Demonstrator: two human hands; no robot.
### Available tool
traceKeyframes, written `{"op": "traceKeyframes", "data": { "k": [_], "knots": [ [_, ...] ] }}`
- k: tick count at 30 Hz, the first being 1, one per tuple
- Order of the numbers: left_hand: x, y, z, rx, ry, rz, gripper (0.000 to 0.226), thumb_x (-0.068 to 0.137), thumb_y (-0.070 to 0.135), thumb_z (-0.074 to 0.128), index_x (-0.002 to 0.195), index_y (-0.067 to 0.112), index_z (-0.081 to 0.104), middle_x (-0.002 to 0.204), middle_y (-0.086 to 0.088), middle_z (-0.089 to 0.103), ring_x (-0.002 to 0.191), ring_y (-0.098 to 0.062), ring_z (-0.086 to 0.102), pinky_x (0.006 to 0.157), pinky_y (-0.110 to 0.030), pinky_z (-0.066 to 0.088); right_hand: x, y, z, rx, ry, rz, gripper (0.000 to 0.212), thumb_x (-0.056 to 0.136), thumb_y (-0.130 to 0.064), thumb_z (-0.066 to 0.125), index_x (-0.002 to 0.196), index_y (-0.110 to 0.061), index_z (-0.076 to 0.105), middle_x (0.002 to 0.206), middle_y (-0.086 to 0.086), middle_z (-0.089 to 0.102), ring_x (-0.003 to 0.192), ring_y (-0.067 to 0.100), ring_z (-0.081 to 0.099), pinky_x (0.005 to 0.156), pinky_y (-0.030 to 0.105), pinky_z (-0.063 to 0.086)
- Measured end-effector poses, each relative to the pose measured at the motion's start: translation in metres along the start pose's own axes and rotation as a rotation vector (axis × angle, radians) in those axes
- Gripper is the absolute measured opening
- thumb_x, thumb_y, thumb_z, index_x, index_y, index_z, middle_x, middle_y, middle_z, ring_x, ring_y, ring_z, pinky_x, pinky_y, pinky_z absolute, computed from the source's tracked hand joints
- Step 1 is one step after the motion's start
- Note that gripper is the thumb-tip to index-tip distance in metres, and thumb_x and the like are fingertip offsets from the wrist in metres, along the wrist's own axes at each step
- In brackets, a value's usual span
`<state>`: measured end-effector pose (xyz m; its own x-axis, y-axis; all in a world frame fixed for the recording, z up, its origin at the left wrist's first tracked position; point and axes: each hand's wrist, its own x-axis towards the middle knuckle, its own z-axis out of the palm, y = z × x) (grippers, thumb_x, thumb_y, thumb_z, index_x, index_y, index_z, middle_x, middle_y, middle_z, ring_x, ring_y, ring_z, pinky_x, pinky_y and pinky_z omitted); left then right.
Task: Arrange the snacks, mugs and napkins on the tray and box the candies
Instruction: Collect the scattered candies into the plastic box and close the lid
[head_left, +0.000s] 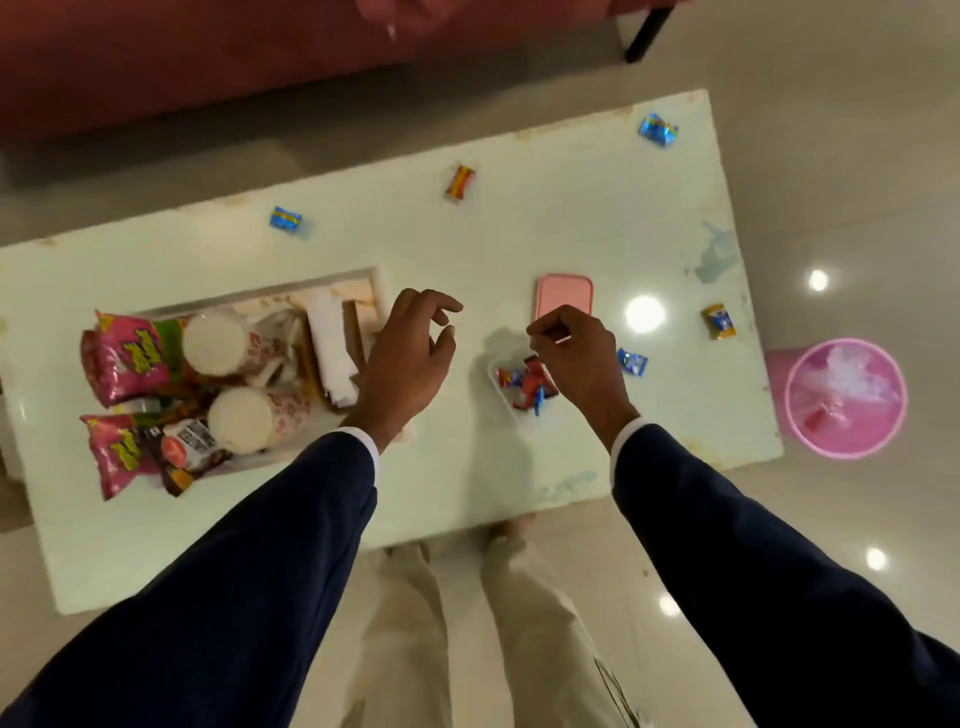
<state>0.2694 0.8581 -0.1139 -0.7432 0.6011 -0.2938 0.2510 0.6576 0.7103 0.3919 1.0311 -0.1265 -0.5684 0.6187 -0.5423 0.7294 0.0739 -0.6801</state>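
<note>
Head view: both hands hover over the tabletop (519, 234).
Left hand (408, 364) fingers loosely spread, empty; right hand (582, 364) fingers curled above the candy box (501, 387), pinch unclear.

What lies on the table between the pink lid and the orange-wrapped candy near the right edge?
In the head view, only bare pale table, with a ceiling light's glare, lies between the pink rectangular lid and the orange-wrapped candy.
</note>
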Motion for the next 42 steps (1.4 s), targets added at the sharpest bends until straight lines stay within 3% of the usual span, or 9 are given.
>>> {"op": "traceKeyframes", "data": {
  "k": [6,8,14,19,26,31,35,39,42],
  "knots": [
    [0.077,-0.030,-0.089,0.343,0.044,0.172,0.028,0.094,0.011,0.060,0.120,0.022,0.062,0.126,-0.001,0.051,0.089,-0.021,0.065,0.080,-0.035,0.053,0.076,-0.074,0.034,-0.155,-0.066,-0.264,0.016,0.088,-0.005,0.063,0.092,-0.017,0.073,0.094,-0.004,0.072,0.083,0.013,0.066,0.078,0.025,0.053],
    [0.100,-0.051,-0.109,0.503,0.070,0.108,0.031,0.093,0.013,0.066,0.123,0.018,0.060,0.132,-0.010,0.051,0.105,-0.031,0.064,0.091,-0.045,0.055,0.103,-0.097,0.047,-0.230,-0.025,-0.330,0.020,0.087,-0.005,0.061,0.102,-0.015,0.071,0.110,0.003,0.070,0.098,0.022,0.066,0.087,0.033,0.054],
    [0.145,-0.126,-0.125,0.598,0.013,-0.182,0.051,0.089,0.024,0.075,0.134,0.022,0.052,0.146,-0.014,0.040,0.116,-0.044,0.058,0.097,-0.053,0.050,0.155,-0.115,0.087,-0.528,0.115,-0.355,0.053,0.091,-0.019,0.066,0.139,-0.024,0.045,0.138,0.012,0.041,0.115,0.037,0.055,0.081,0.044,0.052],
    [0.159,-0.161,-0.118,0.476,-0.095,-0.106,0.048,0.085,0.023,0.083,0.126,0.020,0.057,0.140,-0.013,0.041,0.122,-0.038,0.052,0.103,-0.048,0.050,0.173,-0.102,0.105,-0.634,0.069,-0.391,0.042,0.091,-0.021,0.067,0.130,-0.019,0.052,0.133,0.014,0.042,0.109,0.037,0.053,0.079,0.043,0.054],
    [0.162,-0.159,-0.121,0.520,-0.084,-0.033,0.018,0.085,0.004,0.075,0.095,0.014,0.065,0.120,-0.010,0.050,0.102,-0.033,0.060,0.091,-0.046,0.056,0.159,-0.095,0.119,-0.559,-0.011,-0.387,0.015,0.092,-0.007,0.059,0.106,-0.004,0.065,0.117,0.017,0.057,0.083,0.028,0.057,0.072,0.028,0.045],
    [0.149,-0.113,-0.121,0.137,0.099,-0.054,0.023,0.087,-0.003,0.067,0.104,0.011,0.069,0.115,-0.005,0.068,0.103,-0.018,0.064,0.077,-0.011,0.046,0.127,-0.095,0.099,-0.170,-0.200,-0.276,0.010,0.090,-0.009,0.071,0.099,-0.005,0.068,0.089,0.007,0.071,0.066,0.015,0.070,0.069,0.033,0.064],
    [0.103,-0.062,-0.114,-0.169,0.079,-0.024,0.021,0.088,0.007,0.076,0.104,0.021,0.072,0.099,0.016,0.072,0.089,0.002,0.068,0.080,-0.013,0.055,0.082,-0.071,0.069,0.002,-0.171,-0.258,0.012,0.087,-0.014,0.077,0.097,-0.010,0.073,0.077,0.003,0.076,0.066,0.017,0.071,0.067,0.032,0.061],
    [0.043,-0.024,-0.078,-0.529,-0.049,-0.084,0.019,0.075,0.025,0.083,0.088,0.036,0.074,0.095,0.011,0.079,0.075,-0.012,0.071,0.070,-0.028,0.058,0.029,-0.029,0.030,0.123,-0.087,-0.133,0.012,0.086,-0.012,0.078,0.095,-0.021,0.078,0.086,0.002,0.077,0.082,0.019,0.076,0.078,0.035,0.062],
    [0.004,-0.009,-0.031,-0.602,-0.196,-0.144,0.015,0.075,0.027,0.080,0.083,0.040,0.075,0.084,0.008,0.077,0.064,-0.010,0.070,0.057,-0.024,0.053,-0.007,0.003,0.001,0.118,-0.012,-0.056,0.021,0.088,-0.006,0.075,0.093,-0.026,0.076,0.094,-0.011,0.077,0.086,0.012,0.075,0.076,0.028,0.059]
  ]
}}
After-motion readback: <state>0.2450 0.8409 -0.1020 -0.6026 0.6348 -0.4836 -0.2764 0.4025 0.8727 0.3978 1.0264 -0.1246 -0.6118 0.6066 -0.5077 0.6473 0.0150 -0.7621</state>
